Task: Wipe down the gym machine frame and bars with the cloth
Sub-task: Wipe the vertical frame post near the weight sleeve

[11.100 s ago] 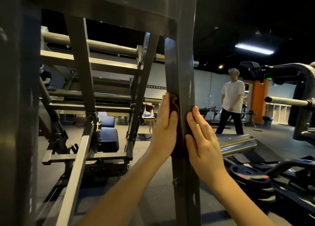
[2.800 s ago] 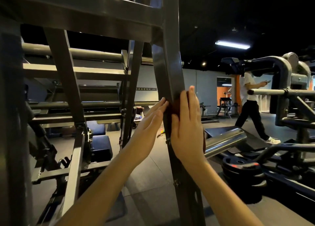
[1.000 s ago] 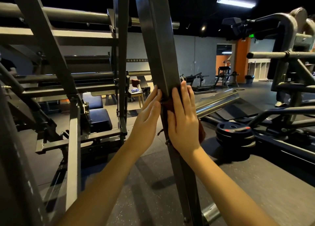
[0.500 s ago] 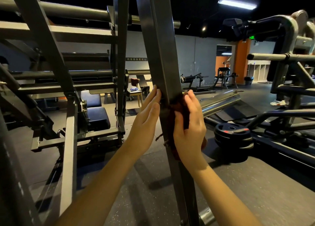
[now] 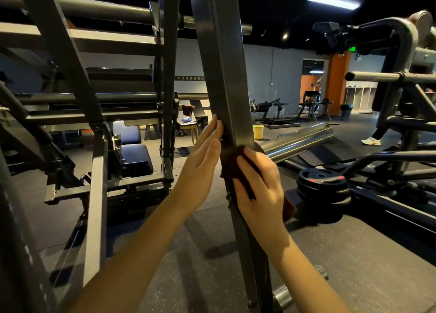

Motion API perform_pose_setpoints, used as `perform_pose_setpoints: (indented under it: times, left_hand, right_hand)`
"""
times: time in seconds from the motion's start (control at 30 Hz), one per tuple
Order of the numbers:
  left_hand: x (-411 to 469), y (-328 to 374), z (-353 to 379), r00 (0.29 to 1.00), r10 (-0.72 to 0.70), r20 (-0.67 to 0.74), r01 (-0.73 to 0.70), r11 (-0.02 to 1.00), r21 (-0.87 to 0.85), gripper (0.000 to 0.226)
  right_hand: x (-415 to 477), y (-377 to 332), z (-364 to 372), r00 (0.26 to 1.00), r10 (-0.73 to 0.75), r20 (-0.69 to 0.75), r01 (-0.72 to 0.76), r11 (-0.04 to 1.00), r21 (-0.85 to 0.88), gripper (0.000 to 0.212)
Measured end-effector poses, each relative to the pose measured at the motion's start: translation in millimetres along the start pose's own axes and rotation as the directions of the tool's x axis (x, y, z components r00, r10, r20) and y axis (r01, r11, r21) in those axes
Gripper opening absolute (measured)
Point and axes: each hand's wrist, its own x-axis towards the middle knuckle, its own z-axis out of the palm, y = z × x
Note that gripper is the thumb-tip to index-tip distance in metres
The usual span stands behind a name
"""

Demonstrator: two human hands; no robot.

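Note:
A grey steel upright post (image 5: 221,65) of the gym machine frame runs from top centre down to the floor in front of me. My right hand (image 5: 259,190) grips a dark brown-red cloth (image 5: 236,164) against the post's front and right side, fingers curled over the cloth. My left hand (image 5: 200,166) lies flat along the post's left face with straight fingers, holding nothing. Part of the cloth hangs out below my right palm.
More grey frame bars and a blue padded seat (image 5: 134,157) fill the left. A chrome sleeve bar (image 5: 302,140) and stacked weight plates (image 5: 320,185) lie to the right on the rubber floor. A yellow bucket (image 5: 258,131) stands beyond. A person's shoe (image 5: 370,141) shows far right.
My right hand has slid the cloth down the post and curled more over it. The left hand has kept beside the post. The walking person has moved mostly out of sight.

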Motion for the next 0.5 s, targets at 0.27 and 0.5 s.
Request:
perform_pose_setpoints:
  times: [0.27, 0.5]
  left_hand:
    - [-2.6, 10.4, -0.1, 0.997, -0.059, 0.039, 0.059, 0.998, 0.014, 0.037]
    - [-3.2, 7.3, 2.1, 0.999, -0.043, 0.012, 0.043, 0.999, 0.015, 0.07]
  right_hand:
    - [11.7, -6.8, -13.0, 0.997, 0.077, 0.012, -0.075, 0.989, -0.124, 0.032]
    - [-17.1, -0.1, -24.6, 0.992, 0.056, 0.117, -0.042, 0.992, -0.121, 0.029]
